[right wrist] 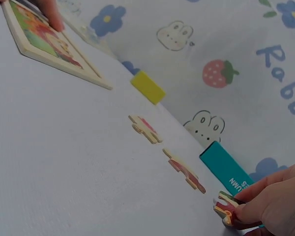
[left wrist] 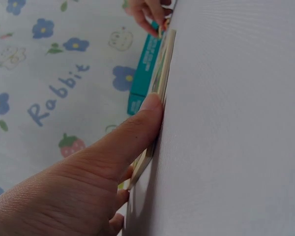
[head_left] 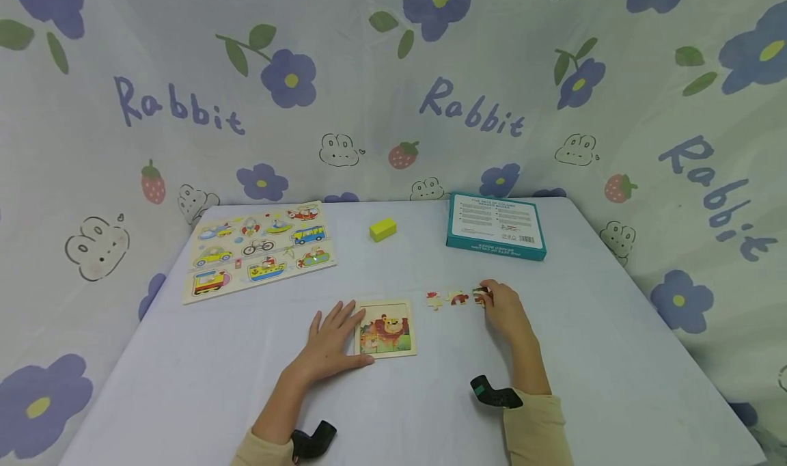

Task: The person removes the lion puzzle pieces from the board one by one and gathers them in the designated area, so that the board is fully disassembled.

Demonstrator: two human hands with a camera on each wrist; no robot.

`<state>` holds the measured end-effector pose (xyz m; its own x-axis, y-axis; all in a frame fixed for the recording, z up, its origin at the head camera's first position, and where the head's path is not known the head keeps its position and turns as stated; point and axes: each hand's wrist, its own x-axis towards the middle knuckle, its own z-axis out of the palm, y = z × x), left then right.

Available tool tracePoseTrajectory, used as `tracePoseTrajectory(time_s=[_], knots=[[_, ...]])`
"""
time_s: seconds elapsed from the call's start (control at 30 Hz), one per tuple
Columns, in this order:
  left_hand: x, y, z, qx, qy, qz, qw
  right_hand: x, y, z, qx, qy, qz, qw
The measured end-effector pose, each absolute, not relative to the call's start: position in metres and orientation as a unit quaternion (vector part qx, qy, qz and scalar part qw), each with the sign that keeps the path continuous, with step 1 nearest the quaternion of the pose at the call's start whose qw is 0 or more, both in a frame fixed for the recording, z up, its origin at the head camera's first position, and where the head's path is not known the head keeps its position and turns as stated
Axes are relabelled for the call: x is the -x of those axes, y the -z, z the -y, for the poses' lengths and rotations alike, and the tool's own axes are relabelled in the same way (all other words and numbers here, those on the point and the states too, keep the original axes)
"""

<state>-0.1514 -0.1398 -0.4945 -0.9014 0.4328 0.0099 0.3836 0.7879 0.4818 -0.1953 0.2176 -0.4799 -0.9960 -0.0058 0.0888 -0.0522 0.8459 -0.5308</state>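
One hand, the left hand (head_left: 328, 346), lies spread just left of lower centre in the head view, its finger and thumb touching the left side of a wooden puzzle tray (head_left: 393, 354), which holds part of a cartoon animal picture. Right of centre, the right hand (head_left: 505, 310) pinches a puzzle piece (head_left: 479, 297); to its left lie a middle piece (head_left: 458, 298) and a left piece (head_left: 434, 302). A vehicle board (head_left: 238, 279) lies at centre left, a yellow block (head_left: 383, 230) above centre, and a teal box (head_left: 496, 227) right of it.

In the left wrist view, the left thumb rests straight along the tray's edge at the centre; the right hand and teal box show near the top.

In the right wrist view, the right hand's thumb and finger pinch the piece at lower right; both loose pieces lie mid-frame, the tray at upper left.
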Motion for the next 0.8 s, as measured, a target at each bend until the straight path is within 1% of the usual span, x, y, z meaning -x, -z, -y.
tracePoseTrajectory(time_s=[0.23, 0.8], knots=[[0.1509, 0.4936, 0.1391, -0.215, -0.242, -0.945, 0.051, 0.1975, 0.4826, -0.2189, -0.010, -0.268, 0.962, 0.050], [0.1509, 0.4922, 0.1384, -0.214, -0.242, -0.945, 0.050, 0.1942, 0.4802, -0.2155, 0.007, -0.270, 0.962, 0.047]])
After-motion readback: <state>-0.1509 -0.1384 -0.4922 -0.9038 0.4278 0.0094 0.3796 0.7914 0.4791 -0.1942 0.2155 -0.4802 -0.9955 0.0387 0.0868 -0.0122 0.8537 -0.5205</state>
